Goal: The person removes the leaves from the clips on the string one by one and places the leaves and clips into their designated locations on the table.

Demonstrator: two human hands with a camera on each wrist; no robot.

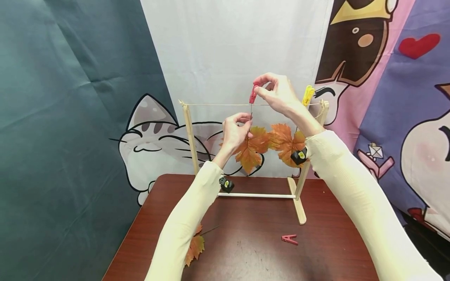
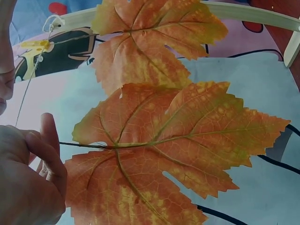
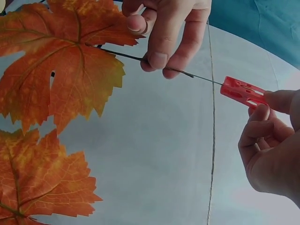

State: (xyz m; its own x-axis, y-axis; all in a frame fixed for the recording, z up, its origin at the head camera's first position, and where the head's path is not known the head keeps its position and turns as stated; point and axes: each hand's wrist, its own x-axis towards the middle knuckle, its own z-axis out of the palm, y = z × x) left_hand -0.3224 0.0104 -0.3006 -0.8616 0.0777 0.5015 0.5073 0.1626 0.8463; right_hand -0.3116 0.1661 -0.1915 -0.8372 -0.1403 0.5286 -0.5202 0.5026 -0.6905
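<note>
My left hand (image 1: pixel 236 130) pinches the dark stem (image 3: pixel 124 55) of an orange artificial maple leaf (image 2: pixel 178 136), which hangs below the fingers. Above it, my right hand (image 1: pixel 281 95) grips a red clothespin (image 3: pixel 241 91) by its handle end, between thumb and fingers. The clothespin's nose meets the thin wire end of the stem, just above the string (image 1: pixel 214 104) stretched across a wooden frame. Beside the held leaf, a second orange leaf (image 1: pixel 286 144) hangs under a yellow clothespin (image 1: pixel 308 95) at the string's right end.
On the brown table (image 1: pixel 246 242) lies another red clothespin (image 1: pixel 290 239) at the front right. A further leaf (image 1: pixel 195 248) rests partly hidden behind my left sleeve. The frame's right post (image 1: pixel 303 181) stands on a wooden foot, with a white bar (image 1: pixel 260 195) running low across.
</note>
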